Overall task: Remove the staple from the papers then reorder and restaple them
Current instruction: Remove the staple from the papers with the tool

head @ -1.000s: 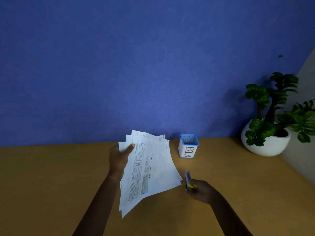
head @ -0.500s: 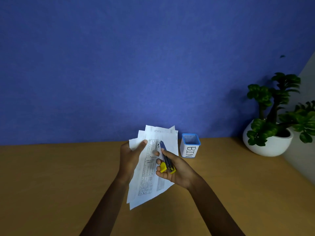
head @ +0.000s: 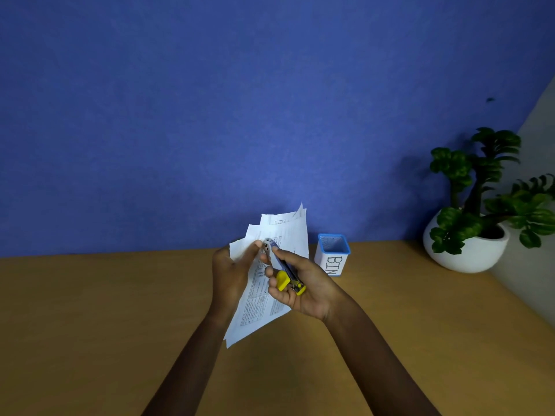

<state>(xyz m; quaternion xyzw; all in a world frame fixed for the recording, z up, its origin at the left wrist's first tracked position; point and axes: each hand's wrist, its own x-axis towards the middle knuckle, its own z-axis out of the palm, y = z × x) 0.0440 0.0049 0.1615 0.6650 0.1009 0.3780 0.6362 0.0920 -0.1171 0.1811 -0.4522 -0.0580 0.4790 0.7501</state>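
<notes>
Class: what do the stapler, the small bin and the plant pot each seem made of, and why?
The stapler: likely plastic, solid blue and yellow, with a shiny metal-looking tip. The bin: probably plastic; blue rim, flat white wall with lettering. The plant pot: ceramic or plastic; smooth, matte white.

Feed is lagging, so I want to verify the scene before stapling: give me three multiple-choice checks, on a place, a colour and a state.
1. Where is the bin relative to the papers? A left; B right; C underneath.
2. What colour is the bin's rim? A blue; B red; C green.
3. What is the right hand doing? A hanging idle; B lifting the bin; C gripping the stapler.
Answers: 1 B, it stands right of the held papers. 2 A, blue rim over white body. 3 C, fingers curl round the stapler.
</notes>
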